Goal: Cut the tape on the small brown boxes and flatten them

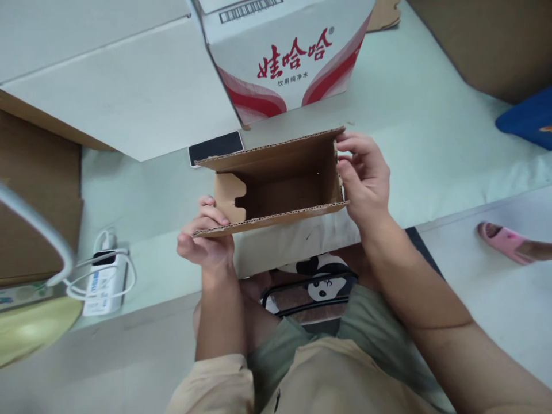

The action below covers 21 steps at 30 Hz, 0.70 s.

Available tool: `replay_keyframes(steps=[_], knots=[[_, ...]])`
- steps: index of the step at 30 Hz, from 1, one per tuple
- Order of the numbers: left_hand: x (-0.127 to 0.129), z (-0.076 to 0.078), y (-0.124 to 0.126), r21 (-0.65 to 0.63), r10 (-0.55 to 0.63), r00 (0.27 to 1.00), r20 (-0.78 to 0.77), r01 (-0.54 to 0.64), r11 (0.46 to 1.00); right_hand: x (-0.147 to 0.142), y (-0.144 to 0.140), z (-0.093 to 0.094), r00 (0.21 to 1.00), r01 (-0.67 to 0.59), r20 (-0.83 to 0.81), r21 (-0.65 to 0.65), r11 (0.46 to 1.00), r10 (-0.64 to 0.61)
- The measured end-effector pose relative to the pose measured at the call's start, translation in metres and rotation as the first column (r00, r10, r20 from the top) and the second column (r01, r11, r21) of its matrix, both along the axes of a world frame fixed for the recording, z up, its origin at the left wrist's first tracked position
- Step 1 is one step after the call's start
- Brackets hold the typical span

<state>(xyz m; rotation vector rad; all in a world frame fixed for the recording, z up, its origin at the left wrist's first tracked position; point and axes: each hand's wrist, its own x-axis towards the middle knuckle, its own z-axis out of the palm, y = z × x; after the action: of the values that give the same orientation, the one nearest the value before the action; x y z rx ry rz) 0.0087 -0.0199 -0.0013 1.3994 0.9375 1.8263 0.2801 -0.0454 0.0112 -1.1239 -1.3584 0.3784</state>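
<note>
Between my hands is a small brown cardboard box (pixel 280 190), its open top facing me and its inside bare as far as I can see. At its left end, a notched end flap (pixel 230 196) is bent inward. My left hand (pixel 204 233) grips that end, fingers by the flap and thumb below the near edge. My right hand (pixel 364 175) pinches the right end wall, with the thumb on the near side and fingers behind the corner. The box is tilted slightly, at the front edge of the table.
Behind the box lies a dark flat device (pixel 217 148). A white carton with red print (pixel 293 63) and a large white box (pixel 121 92) stand beyond. A white power bank with a cable (pixel 104 284) is on the left. Someone's foot in a pink sandal (pixel 504 241) shows at right.
</note>
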Motion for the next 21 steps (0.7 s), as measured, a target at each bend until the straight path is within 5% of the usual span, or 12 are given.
replay_keyframes(steps=[5,13,21], knots=[[0.004,0.009,-0.004,-0.104,0.063,0.998,-0.026,-0.066,0.992,-0.002,0.003,-0.015,0.979,-0.167,-0.125,-0.044,0.985,0.161],[0.02,0.037,-0.019,-0.172,0.2,0.975,0.092,-0.183,0.968,-0.007,0.005,-0.025,0.984,-0.162,-0.078,-0.031,0.986,0.16],[0.023,0.02,-0.019,0.195,0.084,0.996,0.018,-0.086,0.977,-0.007,-0.002,-0.011,0.989,-0.127,0.054,-0.118,0.985,0.134]])
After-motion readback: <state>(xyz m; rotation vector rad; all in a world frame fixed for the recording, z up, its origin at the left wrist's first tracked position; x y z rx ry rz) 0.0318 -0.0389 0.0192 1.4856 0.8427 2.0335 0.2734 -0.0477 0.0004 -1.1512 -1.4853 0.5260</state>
